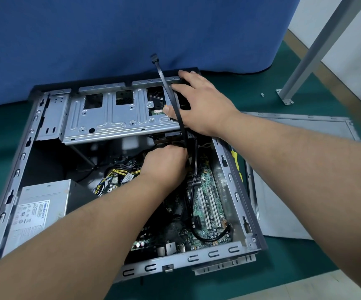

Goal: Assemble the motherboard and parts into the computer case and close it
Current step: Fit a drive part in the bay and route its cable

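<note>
We look down at an open computer case (119, 169) lying on its side on a green desk (294, 256), w/ a blue cloth backdrop (110, 40) behind it. The motherboard (207, 191) sits flat inside the case, toward the right wall, green w/ white expansion slots. A grey power supply (43, 204) fills the near-left corner, and yellow-and-black wires (114, 176) bunch up just beside it, near the case middle.

Our left hand (166, 163) reaches down into the case, just under the front edge of the metal drive cage (119, 111); its fingers are curled together around something there, but we can't tell what, since the hand hides it.

Our right hand (201, 102) rests on the right end of the drive cage at the far side of the case, fingers spread apart over the top edge, thumb pressing the cage face. A flat black cable (170, 89) runs up from inside the case, passes betw. that thumb and palm, and its connector end sticks up free in the air.

The case's side panel (300, 180) lies flat on the desk to the right, touching the case. A grey metal leg (317, 46) stands farther right, w/ a small screw (262, 94) near its foot.
</note>
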